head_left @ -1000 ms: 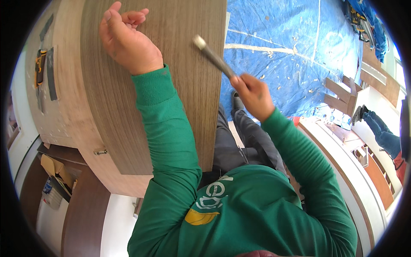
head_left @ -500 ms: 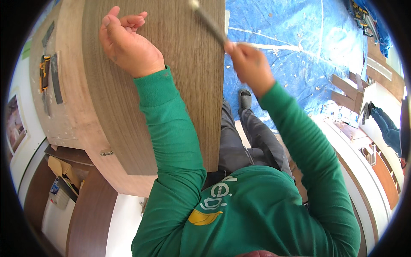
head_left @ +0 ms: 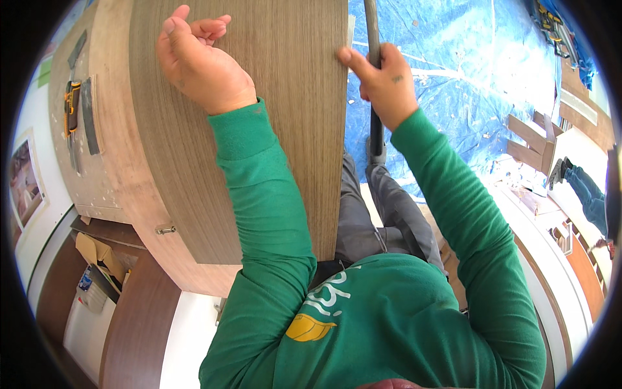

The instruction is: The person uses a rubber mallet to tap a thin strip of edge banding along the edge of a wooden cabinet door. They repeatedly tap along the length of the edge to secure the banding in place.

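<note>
A large wood-grain panel (head_left: pixel 291 129) lies in front of me. Over its far left part is my left hand (head_left: pixel 204 61), palm turned inward, its fingers loosely curled but apart, with nothing in them. Whether it rests on the panel I cannot tell. My right hand (head_left: pixel 389 81), just off the panel's right edge, has its fingers around a long dark rod-shaped tool (head_left: pixel 376 126). The thumb sticks out to the left, at the panel edge. The tool runs nearly straight away from me; its lower end is black, and its far end is cut off by the picture's top.
Left of the panel, on a pale wooden surface (head_left: pixel 113 129), lie a yellow-and-black hand tool (head_left: pixel 71 107) and a dark strip (head_left: pixel 88 117). A blue sheet (head_left: pixel 447 91) with scraps covers the floor at right. Brown boards (head_left: pixel 528 136) and another person's legs (head_left: pixel 586 194) are farther right.
The rod-shaped tool has swung off the panel, from slanting across its right edge to beside it. My right thumb now stretches out. The left hand keeps its pose.
</note>
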`<state>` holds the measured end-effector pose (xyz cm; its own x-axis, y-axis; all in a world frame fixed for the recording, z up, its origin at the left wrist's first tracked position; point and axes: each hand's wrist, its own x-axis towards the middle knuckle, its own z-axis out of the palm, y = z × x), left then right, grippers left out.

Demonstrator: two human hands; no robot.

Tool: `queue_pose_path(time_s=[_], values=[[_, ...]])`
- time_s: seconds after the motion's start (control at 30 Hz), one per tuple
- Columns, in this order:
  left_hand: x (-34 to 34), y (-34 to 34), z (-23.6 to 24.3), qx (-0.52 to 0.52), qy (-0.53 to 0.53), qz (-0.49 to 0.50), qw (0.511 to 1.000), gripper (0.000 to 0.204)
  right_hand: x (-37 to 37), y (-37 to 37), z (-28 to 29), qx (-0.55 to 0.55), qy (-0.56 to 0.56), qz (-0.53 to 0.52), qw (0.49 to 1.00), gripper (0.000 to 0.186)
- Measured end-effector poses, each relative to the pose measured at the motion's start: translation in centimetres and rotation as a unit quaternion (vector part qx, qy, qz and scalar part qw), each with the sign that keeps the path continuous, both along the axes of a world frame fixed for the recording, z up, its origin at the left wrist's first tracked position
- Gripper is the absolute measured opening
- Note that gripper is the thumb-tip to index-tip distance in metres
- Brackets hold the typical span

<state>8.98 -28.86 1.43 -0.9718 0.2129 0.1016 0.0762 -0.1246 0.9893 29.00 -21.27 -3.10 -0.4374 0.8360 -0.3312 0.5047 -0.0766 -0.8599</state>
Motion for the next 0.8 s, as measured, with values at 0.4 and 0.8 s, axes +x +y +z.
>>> queue_pose_path(time_s=[0.4, 0.8], values=[[-0.3, -0.3, -0.4, 0.016, -0.01, 0.001, 1.0, 0.045, 9.8, -9.2, 4.0, -0.264, 0.089, -0.066, 0.958, 0.032], [-0.6, -0.4, -0.6, 0.048, -0.023, -0.001, 0.999, 0.044, 6.7, -7.0, 3.9, -0.224, -0.052, 0.04, 0.972, 0.036]])
